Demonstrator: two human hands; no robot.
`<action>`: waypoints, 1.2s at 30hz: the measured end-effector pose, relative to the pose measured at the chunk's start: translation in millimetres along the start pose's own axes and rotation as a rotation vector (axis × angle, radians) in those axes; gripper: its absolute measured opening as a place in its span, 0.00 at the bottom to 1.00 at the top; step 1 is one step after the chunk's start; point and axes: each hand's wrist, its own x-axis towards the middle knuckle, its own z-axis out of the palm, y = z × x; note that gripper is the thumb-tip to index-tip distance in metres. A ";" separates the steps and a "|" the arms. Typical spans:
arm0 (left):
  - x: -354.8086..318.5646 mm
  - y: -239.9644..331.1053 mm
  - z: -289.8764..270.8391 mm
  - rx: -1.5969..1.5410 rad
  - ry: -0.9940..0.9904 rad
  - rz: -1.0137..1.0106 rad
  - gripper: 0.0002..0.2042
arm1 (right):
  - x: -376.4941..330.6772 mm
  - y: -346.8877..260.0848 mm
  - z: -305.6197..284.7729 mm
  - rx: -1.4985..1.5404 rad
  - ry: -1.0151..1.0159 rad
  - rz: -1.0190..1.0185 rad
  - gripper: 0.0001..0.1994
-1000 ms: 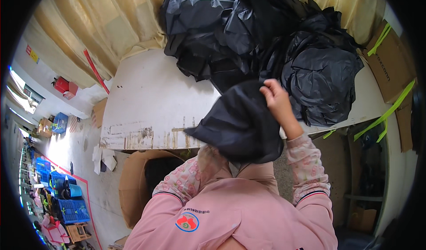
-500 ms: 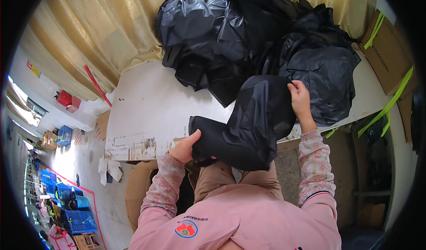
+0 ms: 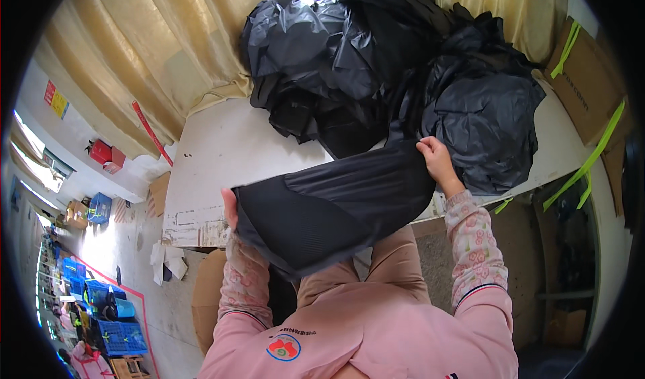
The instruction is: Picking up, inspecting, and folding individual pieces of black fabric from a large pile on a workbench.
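Our right hand [image 3: 439,162] pinches the two-o'clock end of a long, partly ribbed black fabric piece [image 3: 336,207]; our left hand [image 3: 230,209] meets its eight-o'clock end, grip hidden.

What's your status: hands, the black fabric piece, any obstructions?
Right hand pinching black fabric piece by upper-right corner; left hand at its left edge, mostly hidden. Fabric spread between hands. Possible obstruction: crumpled, shiny black heap on white table beside right hand.

I wear this fisheye camera on my head, left of its twin; near the counter [image 3: 222,147], it looks down on my left hand [image 3: 230,207] and right hand [image 3: 439,162], reaching the curtain [image 3: 148,63] behind the counter and the floor [image 3: 171,305] left of it.
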 end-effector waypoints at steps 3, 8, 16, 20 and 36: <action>10.2 61.5 -58.8 -0.150 -0.185 -0.272 0.28 | 5.6 -13.7 -11.1 0.052 -0.078 0.129 0.08; 3.0 122.2 -51.2 0.925 -0.125 0.081 0.17 | 7.5 -104.6 -53.1 0.958 -0.273 0.215 0.24; 35.5 133.7 -223.5 1.703 0.493 -0.243 0.11 | -75.3 54.9 85.4 0.088 -0.346 0.263 0.21; 30.6 130.0 -243.7 2.028 0.530 -0.238 0.08 | -102.0 29.9 104.2 0.091 -0.237 0.337 0.16; -29.7 -142.3 -142.6 2.459 -0.914 -0.145 0.43 | -105.9 11.1 123.1 -0.610 -0.471 -0.298 0.34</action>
